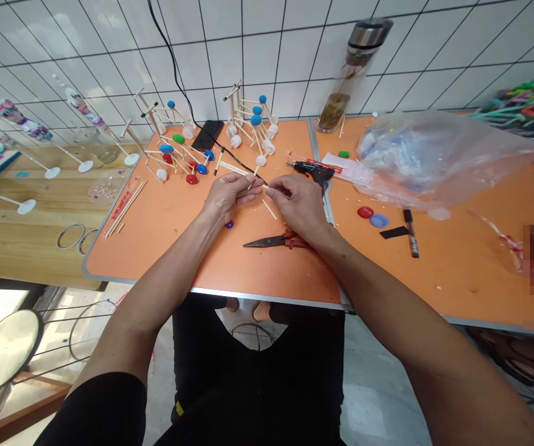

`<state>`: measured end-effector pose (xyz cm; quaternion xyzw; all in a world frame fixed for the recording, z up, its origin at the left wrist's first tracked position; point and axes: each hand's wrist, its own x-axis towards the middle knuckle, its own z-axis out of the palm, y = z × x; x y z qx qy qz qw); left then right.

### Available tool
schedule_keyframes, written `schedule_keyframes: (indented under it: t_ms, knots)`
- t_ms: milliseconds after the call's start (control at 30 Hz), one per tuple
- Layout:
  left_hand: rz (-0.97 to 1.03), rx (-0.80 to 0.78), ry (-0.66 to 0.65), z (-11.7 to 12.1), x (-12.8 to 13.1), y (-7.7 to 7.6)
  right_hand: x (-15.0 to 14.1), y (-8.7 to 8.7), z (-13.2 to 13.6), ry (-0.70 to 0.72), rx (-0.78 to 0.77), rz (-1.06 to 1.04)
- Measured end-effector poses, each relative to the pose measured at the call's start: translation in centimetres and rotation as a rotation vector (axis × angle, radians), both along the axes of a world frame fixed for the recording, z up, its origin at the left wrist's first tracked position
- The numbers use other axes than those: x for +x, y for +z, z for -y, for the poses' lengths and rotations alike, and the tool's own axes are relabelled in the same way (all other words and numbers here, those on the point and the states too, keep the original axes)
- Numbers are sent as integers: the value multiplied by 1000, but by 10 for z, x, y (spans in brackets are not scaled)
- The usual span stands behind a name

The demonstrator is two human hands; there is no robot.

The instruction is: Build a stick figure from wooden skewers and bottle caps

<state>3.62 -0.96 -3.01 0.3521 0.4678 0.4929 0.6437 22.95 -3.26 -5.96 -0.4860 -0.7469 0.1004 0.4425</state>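
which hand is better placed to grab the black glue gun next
The right hand, probably: the glue gun lies just beyond it, while the left hand is farther off, holding a short stick. It seems pinched shut too, so might need freeing first.

The single view looks out from the person's head, facing forward and steeply down over the near edge of the orange worktop (141, 254), with the dark-trousered lap (258, 378) below that edge and the white tiled wall (276, 56) rising behind the far one. It sits close, about arm's reach from the left hand (230, 195) and right hand (297, 204) near mid-frame, yet spans wide: the worktop's rounded near-left corner is inside the picture, while its right end runs out of frame.
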Motion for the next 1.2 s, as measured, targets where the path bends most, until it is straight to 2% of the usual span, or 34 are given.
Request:
schedule_keyframes:
  t_ms: [167,300,667,1200]
  knots:
    - [13,4,-8,3,3,1,-3,7,8,-134,-61,99]
    - [28,17,-24,2,4,-3,-3,10,12,-166,-70,148]
    - [116,-11,4,1,7,-3,0,1,9,1,68,174]
    - [106,-24,26,2,9,-5,-1,-4,8,-4,58,186]
